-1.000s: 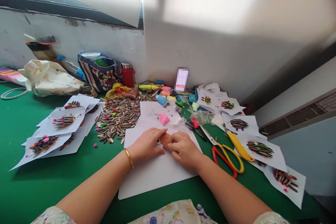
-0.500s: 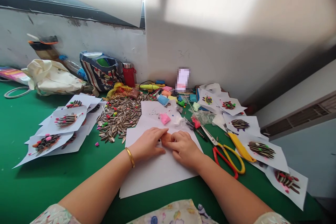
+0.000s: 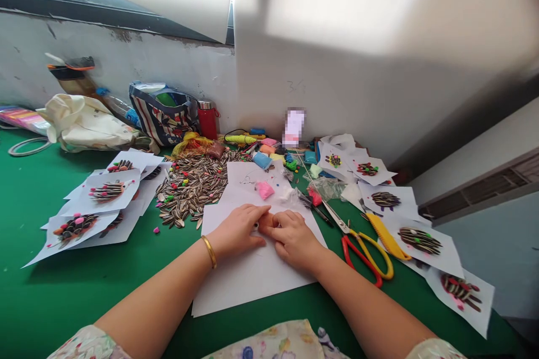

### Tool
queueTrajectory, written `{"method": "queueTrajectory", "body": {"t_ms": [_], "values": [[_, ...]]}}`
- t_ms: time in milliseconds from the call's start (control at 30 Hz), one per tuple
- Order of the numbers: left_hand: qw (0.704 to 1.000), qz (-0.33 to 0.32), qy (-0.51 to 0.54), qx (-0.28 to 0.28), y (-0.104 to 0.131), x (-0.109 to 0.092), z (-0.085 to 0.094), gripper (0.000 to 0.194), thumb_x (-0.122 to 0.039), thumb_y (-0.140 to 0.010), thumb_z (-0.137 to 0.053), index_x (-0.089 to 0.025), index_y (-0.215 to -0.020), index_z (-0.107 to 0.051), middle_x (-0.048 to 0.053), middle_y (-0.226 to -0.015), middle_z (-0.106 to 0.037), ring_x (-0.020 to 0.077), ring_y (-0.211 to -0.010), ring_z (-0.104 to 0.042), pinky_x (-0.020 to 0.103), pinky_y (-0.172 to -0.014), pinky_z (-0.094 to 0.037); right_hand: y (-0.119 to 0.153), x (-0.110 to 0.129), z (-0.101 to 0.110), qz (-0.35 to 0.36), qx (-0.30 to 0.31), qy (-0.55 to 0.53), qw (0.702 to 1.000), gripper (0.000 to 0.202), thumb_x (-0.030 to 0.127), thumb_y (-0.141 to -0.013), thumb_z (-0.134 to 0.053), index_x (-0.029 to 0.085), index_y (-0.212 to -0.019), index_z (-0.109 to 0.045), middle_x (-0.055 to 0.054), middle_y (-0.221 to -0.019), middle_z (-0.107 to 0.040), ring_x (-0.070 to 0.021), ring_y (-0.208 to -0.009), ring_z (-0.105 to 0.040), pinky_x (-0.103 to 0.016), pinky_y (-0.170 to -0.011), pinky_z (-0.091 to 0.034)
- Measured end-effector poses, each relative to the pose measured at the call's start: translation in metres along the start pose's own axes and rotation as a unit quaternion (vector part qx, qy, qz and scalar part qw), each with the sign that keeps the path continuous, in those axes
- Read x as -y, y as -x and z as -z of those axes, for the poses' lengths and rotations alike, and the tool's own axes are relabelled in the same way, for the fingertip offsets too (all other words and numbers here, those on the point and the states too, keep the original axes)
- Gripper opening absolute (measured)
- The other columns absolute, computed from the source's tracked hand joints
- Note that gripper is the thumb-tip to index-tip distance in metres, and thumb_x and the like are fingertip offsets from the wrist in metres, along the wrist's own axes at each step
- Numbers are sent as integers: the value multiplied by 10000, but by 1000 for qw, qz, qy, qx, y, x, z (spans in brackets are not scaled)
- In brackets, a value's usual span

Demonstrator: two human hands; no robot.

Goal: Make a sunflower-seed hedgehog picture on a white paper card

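Observation:
A flat orange-brown piece of clay (image 3: 266,223) lies on the white paper (image 3: 236,286), partly hidden by fingers. My left hand (image 3: 242,228) rests at its left edge, fingers and thumb apart, with a small black-and-white spot by the fingertips. From the right, my right hand (image 3: 295,237) presses curled fingers on the clay. Past both hands sits a pink clay lump (image 3: 265,190) on a smaller sheet. A heap of striped sunflower seeds (image 3: 197,185) spreads to the left of the paper.
Scissors (image 3: 347,230) with red and yellow handles lie right of the paper, beside a yellow strip (image 3: 385,236). Seed-decorated sheets (image 3: 113,188) stand at the left, more (image 3: 425,238) at the right. A red bottle (image 3: 207,121) and striped bag (image 3: 162,118) are against the wall.
My right fingers have shifted very slightly on the clay. The camera view has moved a little; the other objects stay in place.

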State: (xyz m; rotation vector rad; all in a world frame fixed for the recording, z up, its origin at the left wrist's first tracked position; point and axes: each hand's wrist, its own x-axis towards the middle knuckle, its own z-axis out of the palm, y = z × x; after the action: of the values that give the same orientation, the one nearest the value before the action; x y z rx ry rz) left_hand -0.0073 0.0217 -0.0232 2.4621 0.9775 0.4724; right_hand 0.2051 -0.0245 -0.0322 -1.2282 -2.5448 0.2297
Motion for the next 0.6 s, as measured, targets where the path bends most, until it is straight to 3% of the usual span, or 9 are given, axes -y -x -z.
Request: {"method": "queueTrajectory", "body": {"t_ms": [433,600], "values": [[1000,11,4,5,-1,-2,1,819,-288,-673,-808,-205,-1404,-447,99,-1286,-617,301,-1203,-539,449,-1037,-423,-5,2,-6,-45,-24,-10,999,494,116,-787,-555,287,-1246,-617,-53,-1072,-543,-234,-1010,-429,-379,-874,-318],[1000,16,24,-9,0,0,-1,901,-281,-676,-802,-244,-1463,-364,97,-1326,-592,305,-1222,-532,456,-1026,-434,-7,1,-6,-79,-33,-23,996,442,92,-783,-552,300,-1160,-648,-38,-1050,-524,-225,-1028,-423,-367,-889,-312]]}}
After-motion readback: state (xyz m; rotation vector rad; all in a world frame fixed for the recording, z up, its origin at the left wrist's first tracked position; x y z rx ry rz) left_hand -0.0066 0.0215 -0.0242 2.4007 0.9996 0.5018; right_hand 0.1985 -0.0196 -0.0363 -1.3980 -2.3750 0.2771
